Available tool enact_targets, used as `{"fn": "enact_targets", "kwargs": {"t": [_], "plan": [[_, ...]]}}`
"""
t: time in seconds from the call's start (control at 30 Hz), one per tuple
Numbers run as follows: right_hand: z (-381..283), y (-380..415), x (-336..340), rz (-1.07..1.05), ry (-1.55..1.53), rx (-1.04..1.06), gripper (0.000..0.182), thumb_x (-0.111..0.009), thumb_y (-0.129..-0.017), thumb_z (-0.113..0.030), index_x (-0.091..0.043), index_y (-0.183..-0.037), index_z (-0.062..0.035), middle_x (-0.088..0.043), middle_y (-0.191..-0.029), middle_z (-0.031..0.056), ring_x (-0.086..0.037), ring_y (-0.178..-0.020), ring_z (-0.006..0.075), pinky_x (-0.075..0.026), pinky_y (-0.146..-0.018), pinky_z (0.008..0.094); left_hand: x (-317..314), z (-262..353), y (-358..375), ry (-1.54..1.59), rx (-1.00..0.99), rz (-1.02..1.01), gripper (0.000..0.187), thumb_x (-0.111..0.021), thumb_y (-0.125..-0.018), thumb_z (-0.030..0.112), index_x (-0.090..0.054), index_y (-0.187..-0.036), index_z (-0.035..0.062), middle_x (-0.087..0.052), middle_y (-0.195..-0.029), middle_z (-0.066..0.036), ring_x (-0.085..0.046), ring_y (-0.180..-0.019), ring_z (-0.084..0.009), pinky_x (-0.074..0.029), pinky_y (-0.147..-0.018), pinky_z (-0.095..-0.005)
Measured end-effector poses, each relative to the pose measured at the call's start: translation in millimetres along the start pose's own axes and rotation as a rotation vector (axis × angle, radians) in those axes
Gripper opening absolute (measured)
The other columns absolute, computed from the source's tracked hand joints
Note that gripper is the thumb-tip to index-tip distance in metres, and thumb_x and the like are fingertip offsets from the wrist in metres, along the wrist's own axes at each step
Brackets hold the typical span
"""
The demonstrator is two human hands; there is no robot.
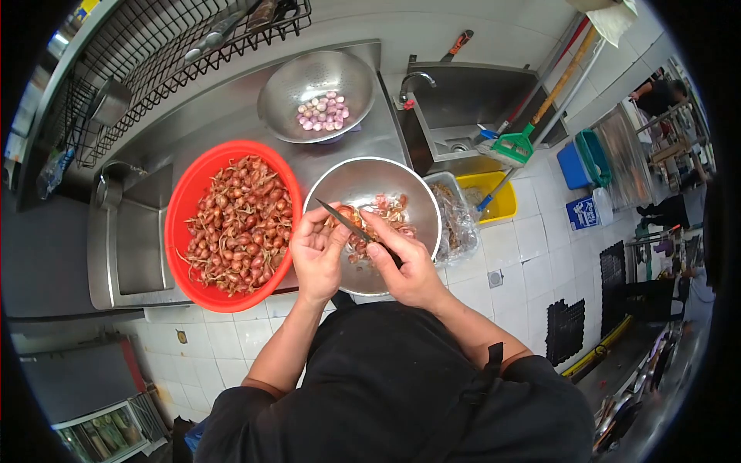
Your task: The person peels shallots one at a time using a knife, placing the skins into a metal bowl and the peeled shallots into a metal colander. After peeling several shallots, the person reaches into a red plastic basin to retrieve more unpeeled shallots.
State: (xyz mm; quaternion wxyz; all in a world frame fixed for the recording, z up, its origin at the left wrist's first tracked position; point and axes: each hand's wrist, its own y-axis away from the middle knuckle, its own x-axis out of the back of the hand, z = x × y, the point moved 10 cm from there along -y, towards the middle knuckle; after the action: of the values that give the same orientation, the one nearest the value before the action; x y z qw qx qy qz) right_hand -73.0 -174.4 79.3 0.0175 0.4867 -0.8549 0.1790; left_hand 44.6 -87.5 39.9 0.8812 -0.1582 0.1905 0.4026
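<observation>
My right hand (pixel 411 270) is closed around the dark handle of a small knife (pixel 344 219), its blade pointing up and to the left. Facing it, my left hand (pixel 316 255) is curled with a shallot (pixel 336 219) at its fingers, partly hidden by the blade. Both hands are over a steel bowl (pixel 324 174) containing reddish skins and peelings (pixel 390 207). To the left, a red basin (pixel 177 231) is heaped with unpeeled shallots (pixel 243 224). Behind, peeled pinkish shallots (pixel 323 113) lie in a steel colander (pixel 279 92).
A sink basin (pixel 143 255) is at the left, with a wire rack (pixel 177 46) above. Right of the bowl are a plastic bag (pixel 457 220) and a yellow container (pixel 505 202). A green brush (pixel 513 147) leans by the back sink (pixel 463 100). Another person (pixel 664 92) is at far right.
</observation>
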Motion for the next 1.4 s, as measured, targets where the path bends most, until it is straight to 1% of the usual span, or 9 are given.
{"fn": "enact_targets", "kwargs": {"t": [0.33, 0.43, 0.5, 0.67, 0.83, 0.9, 1.13, 1.27, 1.4], "plan": [[6, -11, -4, 0.012, -0.108, -0.054, 0.042, -0.055, -0.097, -0.007, -0.049, -0.136, 0.0064, -0.059, -0.131, 0.0217, -0.055, -0.125, 0.0261, -0.040, -0.104, 0.0344, -8, 12, 6, -0.191, -0.167, 0.056, 0.028, -0.061, -0.091, -0.006, -0.053, -0.118, -0.0034, -0.063, -0.115, -0.016, -0.061, -0.104, -0.0162, -0.051, -0.091, -0.0291], [13, -11, -5, 0.049, -0.296, -0.059, 0.041, -0.056, -0.098, -0.009, -0.050, -0.135, 0.0062, -0.066, -0.116, 0.0151, -0.064, -0.103, 0.0163, -0.049, -0.089, 0.0280, -6, 17, 8, -0.201, -0.256, 0.049, 0.030, -0.062, -0.090, -0.008, -0.053, -0.119, -0.0031, -0.062, -0.116, -0.017, -0.061, -0.104, -0.0165, -0.051, -0.089, -0.0286], [33, -7, -8, 0.032, -0.381, -0.270, 0.040, -0.058, -0.098, -0.012, -0.053, -0.134, 0.0055, -0.068, -0.095, 0.0059, -0.058, -0.076, 0.0035, -0.048, -0.066, 0.0191, -6, 19, 11, -0.328, -0.308, 0.034, 0.031, -0.062, -0.090, -0.008, -0.054, -0.119, -0.0033, -0.061, -0.117, -0.016, -0.062, -0.104, -0.0174, -0.051, -0.089, -0.0289], [46, -7, -18, 0.073, -0.551, -0.415, 0.040, -0.059, -0.099, -0.017, -0.054, -0.134, 0.0015, -0.060, -0.076, -0.0003, -0.045, -0.057, -0.0004, -0.036, -0.048, 0.0166, -9, 22, 14, -0.425, -0.411, 0.041, 0.033, -0.063, -0.089, -0.009, -0.055, -0.121, -0.0041, -0.061, -0.118, -0.015, -0.062, -0.105, -0.0183, -0.053, -0.089, -0.0284], [53, -4, -27, 0.058, -0.840, -0.637, 0.039, -0.057, -0.100, -0.024, -0.055, -0.132, -0.0015, -0.056, -0.070, 0.0003, -0.045, -0.048, 0.0043, -0.034, -0.040, 0.0201, 3, 2, -3, -0.140, -0.134, 0.000, 0.032, -0.061, -0.092, -0.004, -0.054, -0.123, -0.0020, -0.062, -0.121, -0.015, -0.062, -0.105, -0.0163, -0.050, -0.092, -0.0277], [51, -3, -33, 0.009, -1.034, -0.716, 0.031, -0.053, -0.102, -0.027, -0.057, -0.120, -0.0024, -0.055, -0.070, 0.0019, -0.046, -0.046, 0.0073, -0.034, -0.037, 0.0218, 6, -9, -6, 0.035, -0.052, -0.023, 0.034, -0.061, -0.093, -0.002, -0.052, -0.126, -0.0013, -0.062, -0.121, -0.014, -0.062, -0.105, -0.0165, -0.050, -0.093, -0.0283], [50, -2, -40, 0.000, -1.207, -0.757, 0.024, -0.049, -0.103, -0.026, -0.057, -0.109, -0.0039, -0.055, -0.070, 0.0030, -0.045, -0.046, 0.0080, -0.035, -0.037, 0.0226, -5, -35, -10, 0.609, 0.313, -0.168, 0.043, -0.061, -0.094, 0.003, -0.045, -0.134, 0.0038, -0.063, -0.115, -0.010, -0.064, -0.104, -0.0177, -0.052, -0.094, -0.0317], [52, -3, -31, 0.057, -1.044, -0.701, 0.024, -0.050, -0.103, -0.025, -0.059, -0.104, -0.0024, -0.056, -0.070, 0.0031, -0.045, -0.046, 0.0075, -0.035, -0.037, 0.0218, -8, -34, -12, 0.614, 0.406, -0.116, 0.040, -0.061, -0.093, 0.001, -0.047, -0.131, 0.0046, -0.064, -0.110, -0.009, -0.065, -0.099, -0.0170, -0.055, -0.090, -0.0306], [54, 1, -27, 0.061, -0.932, -0.656, 0.025, -0.052, -0.102, -0.025, -0.061, -0.100, -0.0022, -0.057, -0.068, 0.0023, -0.045, -0.045, 0.0067, -0.034, -0.037, 0.0210, 4, -41, -15, 0.299, 0.338, -0.158, 0.033, -0.063, -0.092, 0.000, -0.051, -0.122, 0.0031, -0.063, -0.109, -0.010, -0.067, -0.088, -0.0197, -0.058, -0.079, -0.0296]]}}
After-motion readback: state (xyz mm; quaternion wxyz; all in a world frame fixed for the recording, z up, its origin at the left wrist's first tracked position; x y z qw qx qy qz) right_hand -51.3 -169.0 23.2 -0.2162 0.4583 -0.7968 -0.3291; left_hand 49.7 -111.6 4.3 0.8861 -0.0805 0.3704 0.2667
